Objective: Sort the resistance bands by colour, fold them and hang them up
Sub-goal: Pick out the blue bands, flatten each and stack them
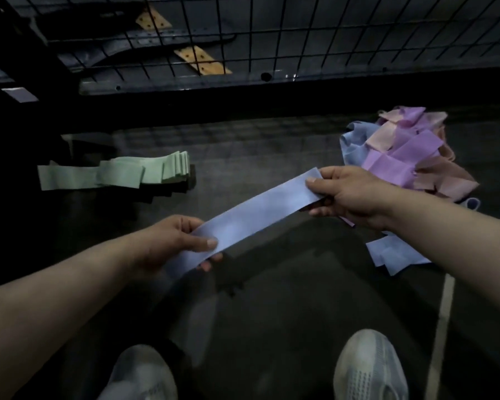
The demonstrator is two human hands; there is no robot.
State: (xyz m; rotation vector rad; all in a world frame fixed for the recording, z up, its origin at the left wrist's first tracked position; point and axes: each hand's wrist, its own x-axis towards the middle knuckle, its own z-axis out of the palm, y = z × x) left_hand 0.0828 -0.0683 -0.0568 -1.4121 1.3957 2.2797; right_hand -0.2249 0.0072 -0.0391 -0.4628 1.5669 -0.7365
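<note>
Dark floor (pixel 272 307) underfoot, pale shoes (pixel 370 368) nearest. Left hand (pixel 162 241) and right hand (pixel 352 197) each pinch one end of a blue band (pixel 257 215), held flat in the air between them. Farther out — folded green bands (pixel 127 173) left, mixed purple-pink-blue heap (pixel 404 154) right. Wire grid (pixel 300 33) behind.

The stretched band (pixel 257 209) in front of you is pale blue and plain. On your left, the stack of bands (pixel 119 173) is light green, all in one shade. On your right, the mixed pile (pixel 401 151) has lilac, soft pink and pale blue pieces. The floor (pixel 243 145) is dark grey, with one pale line (pixel 442 327). The wire grid (pixel 300 30) is black, in squares. Your shoes (pixel 370 368) are whitish grey with a fine dotted knit.
</note>
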